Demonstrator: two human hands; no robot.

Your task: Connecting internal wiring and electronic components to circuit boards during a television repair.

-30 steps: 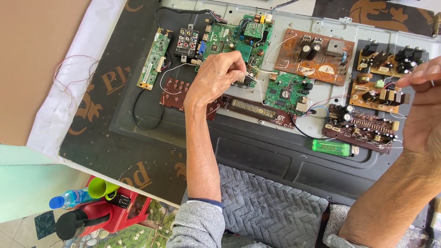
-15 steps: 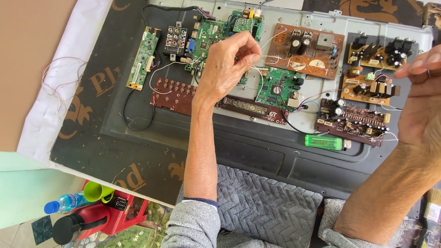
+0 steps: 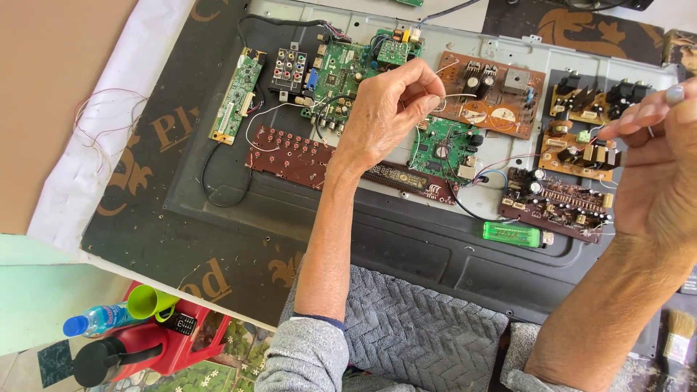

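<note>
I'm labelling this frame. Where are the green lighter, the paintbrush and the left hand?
green lighter (image 3: pixel 512 234), head view, middle of its translucent body.
paintbrush (image 3: pixel 679 340), head view, on its bristles at the right edge.
left hand (image 3: pixel 388 116), head view, back of the hand.

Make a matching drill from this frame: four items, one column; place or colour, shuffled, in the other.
Items:
1. lighter
2. paintbrush
3. cup
4. narrow board

Descriptions:
A. bottom right corner, beside the right forearm
B. bright green, lying below the dark brown circuit board
C. far left of the metal panel
D. lime green, on the red tray at lower left

Pairs: 1-B, 2-A, 3-D, 4-C
</note>
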